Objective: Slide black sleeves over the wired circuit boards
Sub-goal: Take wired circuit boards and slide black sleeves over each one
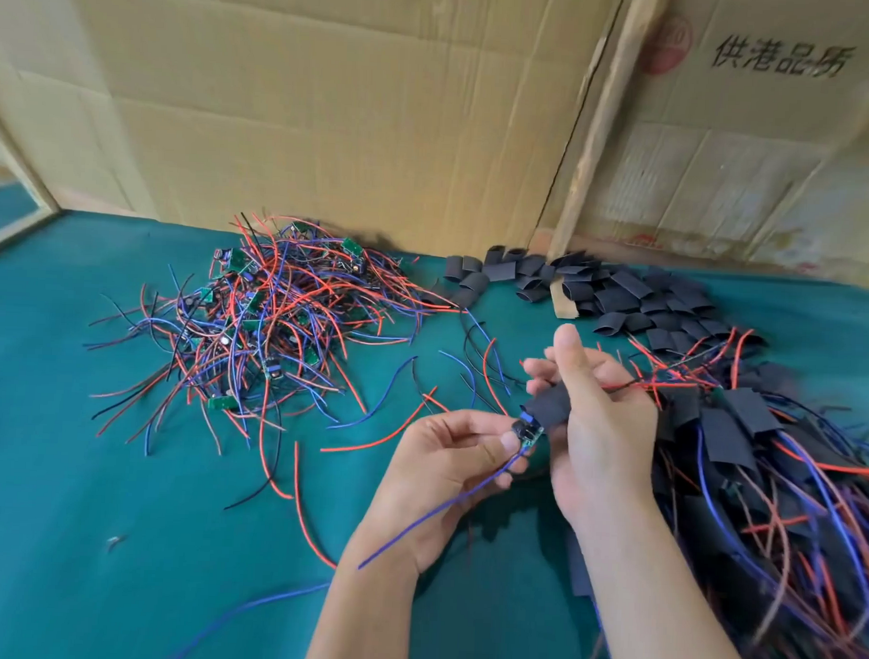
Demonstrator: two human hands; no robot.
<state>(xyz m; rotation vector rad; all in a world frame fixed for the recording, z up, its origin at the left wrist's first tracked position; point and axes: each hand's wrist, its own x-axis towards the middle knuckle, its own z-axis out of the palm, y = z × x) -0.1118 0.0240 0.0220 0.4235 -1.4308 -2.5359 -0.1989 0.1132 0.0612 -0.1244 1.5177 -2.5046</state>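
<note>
My left hand (446,459) pinches a small green circuit board (530,432) by its lower end, and a blue wire (429,518) trails from it over my wrist. My right hand (598,416) grips a black sleeve (548,406) with the thumb raised. The board's upper end sits in the sleeve's mouth, and red wires (634,385) come out of the sleeve's far side past my fingers. Both hands hover above the green table (68,462).
A tangled heap of bare wired boards (259,316) lies at the left middle. Loose black sleeves (613,292) are piled at the back right. A heap of sleeved boards (765,468) fills the right side. Cardboard walls (333,100) and a wooden post (594,152) stand behind.
</note>
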